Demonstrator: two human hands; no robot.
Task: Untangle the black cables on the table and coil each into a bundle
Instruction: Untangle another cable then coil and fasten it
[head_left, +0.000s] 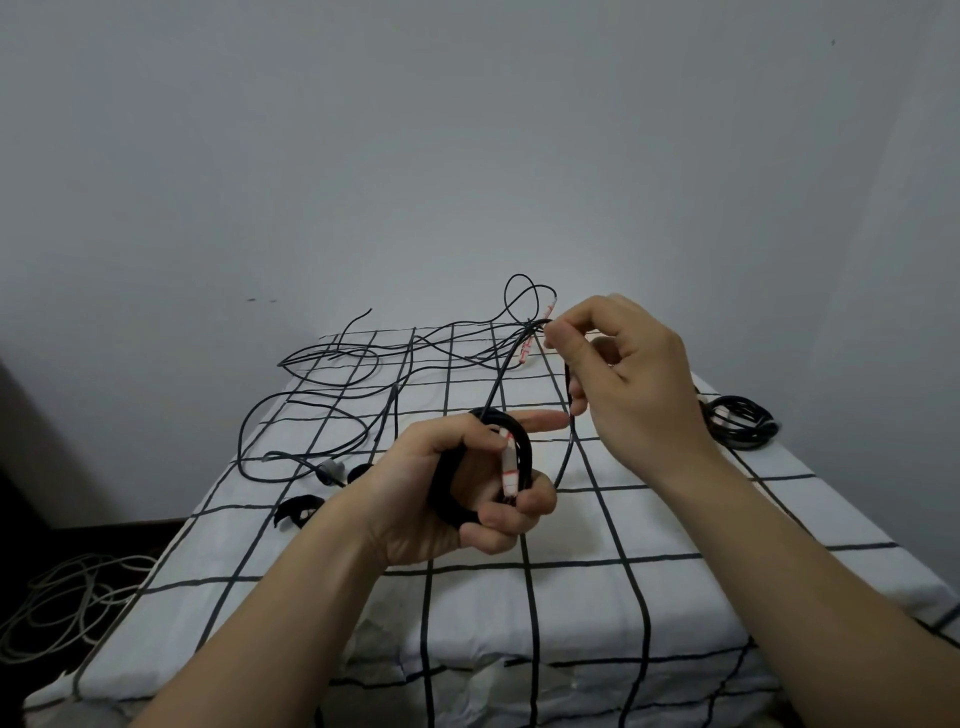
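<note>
My left hand (457, 499) grips a coiled black cable bundle (452, 488) above the table, with a white red-striped tag (509, 467) against its loops. From the coil a black strand (501, 379) runs up to my right hand (623, 374), which pinches it between thumb and fingers beside another white tag (550, 310). Loose black cables (332, 384) lie tangled over the far left of the table. A finished black bundle (737, 421) lies at the right edge, partly hidden behind my right wrist.
The table carries a white cloth with a black grid (675, 519). Small black straps (296, 512) and a grey connector (330, 470) lie near its left edge. Grey-white cables (67, 597) are piled on the floor at the left. A plain wall stands behind.
</note>
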